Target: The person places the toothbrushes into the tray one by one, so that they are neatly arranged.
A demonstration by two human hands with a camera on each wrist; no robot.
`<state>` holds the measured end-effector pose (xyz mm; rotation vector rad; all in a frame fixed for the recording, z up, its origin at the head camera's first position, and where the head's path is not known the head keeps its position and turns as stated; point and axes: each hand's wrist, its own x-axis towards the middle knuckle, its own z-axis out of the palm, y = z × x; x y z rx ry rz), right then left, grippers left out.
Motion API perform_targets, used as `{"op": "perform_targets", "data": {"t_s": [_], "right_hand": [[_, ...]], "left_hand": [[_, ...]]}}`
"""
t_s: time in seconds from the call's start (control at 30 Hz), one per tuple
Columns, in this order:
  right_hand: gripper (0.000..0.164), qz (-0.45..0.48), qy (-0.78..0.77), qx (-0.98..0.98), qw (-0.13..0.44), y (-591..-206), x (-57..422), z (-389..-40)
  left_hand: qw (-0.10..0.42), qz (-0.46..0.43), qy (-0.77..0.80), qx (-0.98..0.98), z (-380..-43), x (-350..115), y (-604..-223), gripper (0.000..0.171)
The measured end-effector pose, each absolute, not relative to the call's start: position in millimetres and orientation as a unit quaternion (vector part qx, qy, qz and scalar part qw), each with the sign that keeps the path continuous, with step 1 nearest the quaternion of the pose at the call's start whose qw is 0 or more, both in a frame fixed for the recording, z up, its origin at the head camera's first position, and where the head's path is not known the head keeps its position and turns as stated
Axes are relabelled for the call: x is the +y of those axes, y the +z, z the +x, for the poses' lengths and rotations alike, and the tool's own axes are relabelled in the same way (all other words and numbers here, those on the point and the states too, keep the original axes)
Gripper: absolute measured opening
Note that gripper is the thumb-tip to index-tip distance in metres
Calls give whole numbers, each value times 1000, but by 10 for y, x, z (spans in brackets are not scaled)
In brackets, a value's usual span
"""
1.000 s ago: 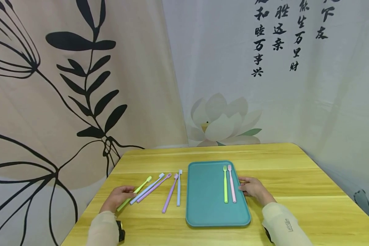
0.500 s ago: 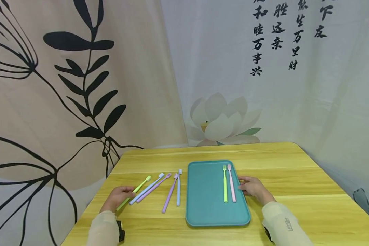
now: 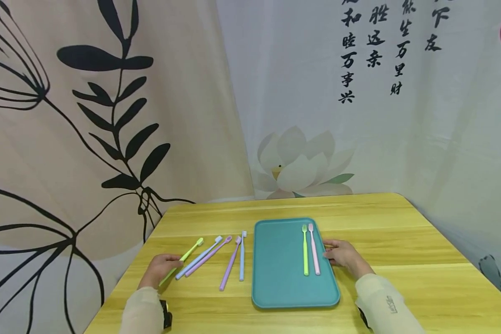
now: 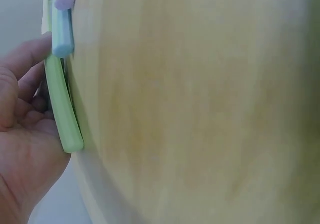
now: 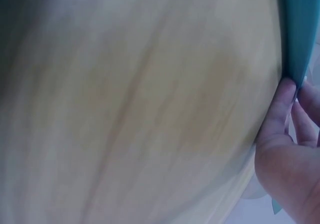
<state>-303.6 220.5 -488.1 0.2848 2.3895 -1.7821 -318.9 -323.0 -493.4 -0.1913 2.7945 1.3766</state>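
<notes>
In the head view, my left hand (image 3: 160,269) holds a green toothbrush (image 3: 190,251) by its handle at the left of the table. The left wrist view shows its green handle (image 4: 65,109) between thumb and fingers. Beside it lie a blue toothbrush (image 3: 198,258) and a purple toothbrush (image 3: 208,256). Farther right lie another purple toothbrush (image 3: 230,263) and a blue toothbrush (image 3: 242,256). My right hand (image 3: 345,255) pinches the right edge of a teal tray (image 3: 279,287); its thumb (image 5: 282,102) is at the rim. A green toothbrush (image 3: 305,250) and a pink toothbrush (image 3: 315,250) lie on the tray.
A wooden table (image 3: 401,241) carries everything. Its rounded back edge meets a hanging cloth (image 3: 200,116) printed with plants, a lotus and dark writing.
The head of the green toothbrush in my left hand has shifted very slightly left. The right hand, the tray and the other toothbrushes stay in place.
</notes>
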Motion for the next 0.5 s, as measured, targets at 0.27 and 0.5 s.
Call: {"op": "perform_targets", "data": {"t_s": [0.27, 0.5], "right_hand": [[50, 90, -589, 800, 68, -4851, 2201, -3027], [50, 89, -588, 801, 71, -4846, 2199, -3011]], "left_hand": [[-1, -68, 437, 897, -3227, -3171, -4832, 35], [-9, -48, 447, 893, -3278, -2914, -4643, 38]]}}
